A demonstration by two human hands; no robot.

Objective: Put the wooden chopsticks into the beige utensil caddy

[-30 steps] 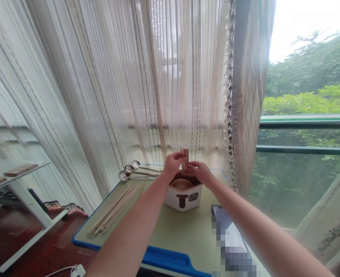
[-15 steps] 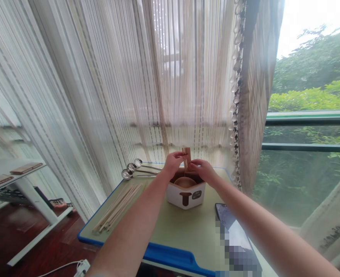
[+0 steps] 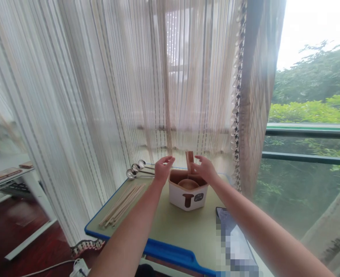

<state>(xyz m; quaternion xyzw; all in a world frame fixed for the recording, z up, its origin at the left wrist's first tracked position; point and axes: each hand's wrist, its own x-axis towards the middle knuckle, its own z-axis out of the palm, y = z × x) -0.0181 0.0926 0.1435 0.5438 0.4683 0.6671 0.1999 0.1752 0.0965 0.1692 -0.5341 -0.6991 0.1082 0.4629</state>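
Observation:
A white holder with a brown inside (image 3: 188,196) stands on the green table (image 3: 175,227). A small bundle of brown chopsticks (image 3: 190,162) stands upright in its far compartment. My left hand (image 3: 162,170) hovers open just left of the chopsticks, fingers spread, touching nothing. My right hand (image 3: 206,168) is right of the chopsticks with its fingers near them; its grip is hard to read. A round wooden piece (image 3: 188,184) sits inside the holder.
Several pale chopsticks (image 3: 122,204) lie on the table's left side. Three metal spoons (image 3: 136,170) lie at the far left. A phone (image 3: 233,242) lies at the right front. Sheer curtains (image 3: 114,88) hang behind; a window with a rail (image 3: 308,130) is right.
My left hand has let go of the brown chopsticks and drawn away to the left, opening. The chopsticks now stand in the holder. The camera has shifted a little.

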